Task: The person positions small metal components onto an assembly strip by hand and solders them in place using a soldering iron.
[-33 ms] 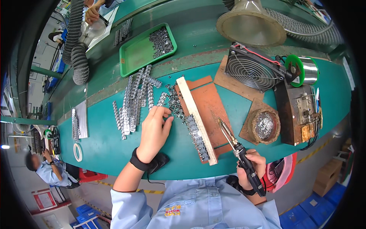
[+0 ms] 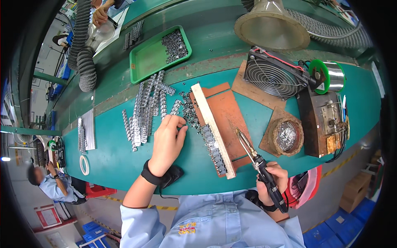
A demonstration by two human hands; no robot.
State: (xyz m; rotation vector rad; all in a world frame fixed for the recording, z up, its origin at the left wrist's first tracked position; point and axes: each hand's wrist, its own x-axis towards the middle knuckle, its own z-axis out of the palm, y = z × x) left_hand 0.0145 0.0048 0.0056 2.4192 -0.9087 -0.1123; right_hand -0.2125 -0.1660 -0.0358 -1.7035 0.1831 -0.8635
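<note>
My right hand (image 2: 276, 182) is wrapped round the black handle of a soldering iron (image 2: 263, 169). Its bare metal tip points up and left over a brown board (image 2: 225, 118). A pale wooden strip (image 2: 206, 111) lies along that board, with a row of small metal-and-dark components (image 2: 214, 149) against its left edge. My left hand (image 2: 168, 136) rests on the green mat, fingers curled together beside a heap of tiny metal parts (image 2: 190, 112). What its fingertips pinch, if anything, is too small to make out. Left of it lie several strips of metal parts (image 2: 145, 111).
A green tray (image 2: 142, 66) holds more small parts at the back. To the right stand a fan (image 2: 275, 76), a solder reel (image 2: 335, 77), a round pot of silvery metal (image 2: 286, 136) and a dark box (image 2: 314, 120). A fume hood (image 2: 271, 31) hangs above. A co-worker's hand (image 2: 100, 15) shows far left.
</note>
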